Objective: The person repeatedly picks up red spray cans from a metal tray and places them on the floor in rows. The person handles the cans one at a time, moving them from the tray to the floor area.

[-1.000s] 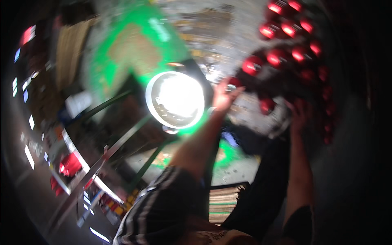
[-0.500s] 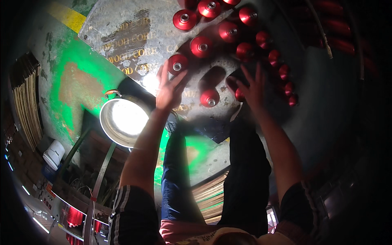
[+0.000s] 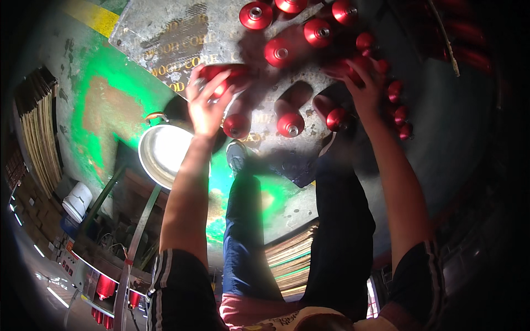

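Several shiny red metal canisters, round-shouldered with a small pale neck on top, stand on a worn grey board [image 3: 265, 118]. My left hand [image 3: 205, 105] is closed around a tilted red canister [image 3: 223, 74] at the board's left side. Farther right, my right hand [image 3: 364, 91] has its fingers around another canister [image 3: 343, 70], partly in shadow. Nearer to me, a row of three canisters stands between my forearms: a left one [image 3: 236, 126], a middle one [image 3: 291, 125] and a right one [image 3: 337, 119].
Left of my left forearm is a pale round pot [image 3: 142, 157] with a brown handle, its inside glaring white. More canisters [image 3: 317, 32] stand at the far side and along the right. Stacked flat sheets [image 3: 36, 132] lie at the far left. My shoe [image 3: 236, 156] is near the board.
Both hands have moved forward and taken hold of canisters; the left one's canister has tipped over. The near-left canister, hidden by my left hand before, now shows. The view has shifted slightly.
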Demonstrator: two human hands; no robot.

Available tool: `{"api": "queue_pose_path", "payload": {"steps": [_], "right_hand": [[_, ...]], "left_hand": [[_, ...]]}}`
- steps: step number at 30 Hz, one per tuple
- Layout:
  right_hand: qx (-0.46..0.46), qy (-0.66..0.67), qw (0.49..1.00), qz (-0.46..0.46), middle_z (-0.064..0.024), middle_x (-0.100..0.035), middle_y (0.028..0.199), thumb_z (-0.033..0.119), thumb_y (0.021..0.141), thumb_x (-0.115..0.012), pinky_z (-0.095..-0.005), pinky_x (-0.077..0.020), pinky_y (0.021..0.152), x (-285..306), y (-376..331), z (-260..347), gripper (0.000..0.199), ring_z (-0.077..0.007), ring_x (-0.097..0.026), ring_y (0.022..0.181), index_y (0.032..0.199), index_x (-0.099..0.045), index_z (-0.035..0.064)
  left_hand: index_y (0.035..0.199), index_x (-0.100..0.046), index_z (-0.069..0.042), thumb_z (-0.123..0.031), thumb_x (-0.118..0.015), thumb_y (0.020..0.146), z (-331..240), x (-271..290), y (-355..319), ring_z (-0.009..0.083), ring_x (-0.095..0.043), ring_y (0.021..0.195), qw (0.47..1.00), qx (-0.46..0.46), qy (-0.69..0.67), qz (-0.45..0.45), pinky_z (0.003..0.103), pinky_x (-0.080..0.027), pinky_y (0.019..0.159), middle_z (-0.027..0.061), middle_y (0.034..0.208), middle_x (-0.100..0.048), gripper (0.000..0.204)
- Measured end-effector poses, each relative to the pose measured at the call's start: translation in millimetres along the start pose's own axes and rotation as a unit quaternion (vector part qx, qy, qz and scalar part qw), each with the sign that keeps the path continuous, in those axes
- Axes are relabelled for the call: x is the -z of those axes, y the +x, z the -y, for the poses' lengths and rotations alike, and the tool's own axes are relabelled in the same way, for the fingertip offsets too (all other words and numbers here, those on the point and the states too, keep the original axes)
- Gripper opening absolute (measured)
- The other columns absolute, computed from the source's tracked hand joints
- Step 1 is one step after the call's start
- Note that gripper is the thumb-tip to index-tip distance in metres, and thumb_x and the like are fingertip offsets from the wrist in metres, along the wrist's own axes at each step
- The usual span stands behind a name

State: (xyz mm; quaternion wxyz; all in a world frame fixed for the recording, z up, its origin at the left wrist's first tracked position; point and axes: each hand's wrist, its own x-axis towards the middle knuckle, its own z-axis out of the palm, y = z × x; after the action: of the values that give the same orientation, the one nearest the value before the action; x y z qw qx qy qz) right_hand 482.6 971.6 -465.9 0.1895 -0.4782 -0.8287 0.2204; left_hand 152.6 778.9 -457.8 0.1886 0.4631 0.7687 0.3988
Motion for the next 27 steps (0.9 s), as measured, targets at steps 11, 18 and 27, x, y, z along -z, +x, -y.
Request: {"api": "queue_pose_path", "payload": {"steps": [11,18,27], "right_hand": [[-0.343,0.562,0.67,0.345,-0.0073,-0.058,0.129,0.02,0.084,-0.068,-0.0335,-0.0436,0.102,35,-109,201,0.048,-0.0177,-0.054,0.119,0.129,-0.059,0.0071],[-0.417,0.659,0.338,0.527,-0.0077,-0.06,0.124,0.029,0.091,-0.058,-0.037,-0.0449,0.102,-97,-198,354,0.041,-0.0199,-0.057,0.116,0.128,-0.055,0.0102],[-0.326,0.71,0.282,0.558,-0.0076,-0.057,0.131,0.035,0.094,-0.058,-0.0442,-0.0467,0.102,-160,-241,450,0.047,-0.0232,-0.057,0.119,0.135,-0.05,0.0154]], "left_hand": [[0.131,-0.054,-0.003,-0.032,-0.061,0.091,64,241,-189,0.0265,-0.058,0.113,0.828,0.432,-0.358,-0.005,0.041,-0.043,0.101,0.0117,0.125,-0.06,0.05],[0.128,-0.057,-0.011,-0.036,-0.049,0.097,125,278,-321,0.0316,-0.062,0.099,0.444,0.436,-0.782,0.034,0.043,-0.053,0.083,0.0158,0.124,-0.058,0.041],[0.132,-0.056,-0.013,-0.038,-0.045,0.099,168,300,-341,0.0335,-0.061,0.099,0.361,0.401,-0.841,0.019,0.044,-0.055,0.079,0.0185,0.128,-0.057,0.042]]}}
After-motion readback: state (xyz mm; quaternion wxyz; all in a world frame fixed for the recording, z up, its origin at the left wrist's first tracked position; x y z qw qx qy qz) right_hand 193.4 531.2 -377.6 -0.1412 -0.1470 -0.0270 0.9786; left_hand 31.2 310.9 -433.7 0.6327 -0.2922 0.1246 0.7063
